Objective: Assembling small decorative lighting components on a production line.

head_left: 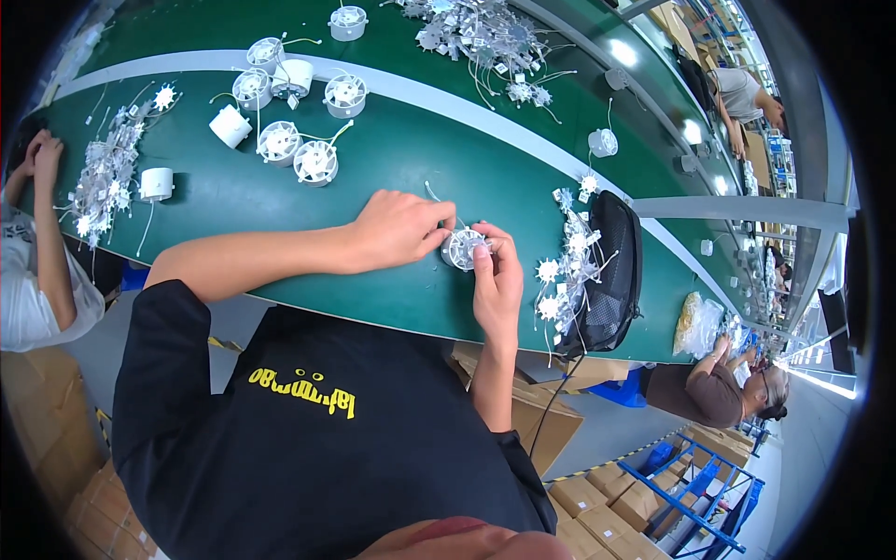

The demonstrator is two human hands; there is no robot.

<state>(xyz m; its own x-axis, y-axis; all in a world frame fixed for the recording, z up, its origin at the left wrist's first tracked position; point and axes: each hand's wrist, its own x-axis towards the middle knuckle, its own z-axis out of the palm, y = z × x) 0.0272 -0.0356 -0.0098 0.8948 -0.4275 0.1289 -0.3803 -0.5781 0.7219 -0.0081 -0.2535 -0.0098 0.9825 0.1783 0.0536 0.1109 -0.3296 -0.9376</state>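
White round fan part [464, 248] gripped between both hands, left [399, 229] and right [497, 280].

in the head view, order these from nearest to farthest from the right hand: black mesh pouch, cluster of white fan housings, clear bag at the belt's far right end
1. The black mesh pouch, just to the right of the right hand, on the green belt.
2. The cluster of white fan housings, up and to the left, past the left hand.
3. The clear bag, farthest right at the belt's edge; close to the cluster, but slightly farther.

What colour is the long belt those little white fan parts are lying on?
Dark green, with a pale grey strip along it; the conveyor belt shows clearly in the head view.
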